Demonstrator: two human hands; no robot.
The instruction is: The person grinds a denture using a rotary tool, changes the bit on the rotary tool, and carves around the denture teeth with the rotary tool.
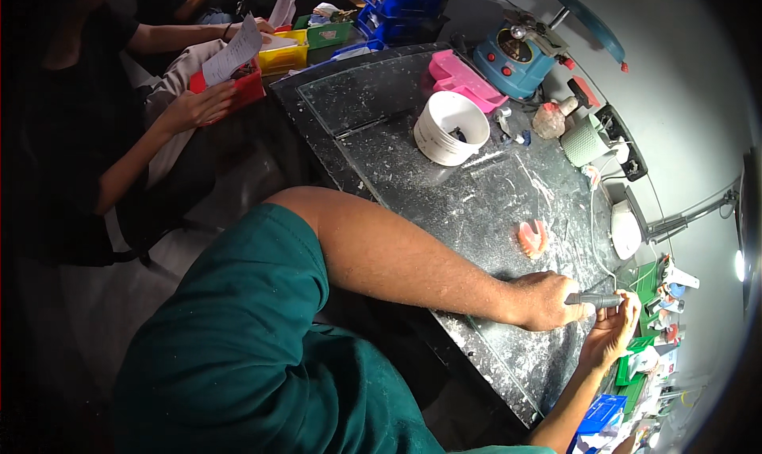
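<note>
My left hand point(544, 302) is closed around a dark grey cylindrical handpiece point(594, 299) over the right part of the dusty black worktop point(373, 168). My right hand point(609, 331) has its curled fingers at the handpiece's far end; whether something small is between them I cannot make out. A thin cord runs from that area toward the back. Behind my hands a pink denture piece point(530, 240) rests on the worktop, and a white tub point(451, 140) with dark items inside stands farther back.
Along the back are a pink tray point(468, 85), a teal machine point(512, 61), a green cup point(578, 144) and a power strip point(631, 164). Colored bins point(599, 413) line the right. At upper left, another person's hand point(198, 109) is near papers and a red bin point(246, 89).
</note>
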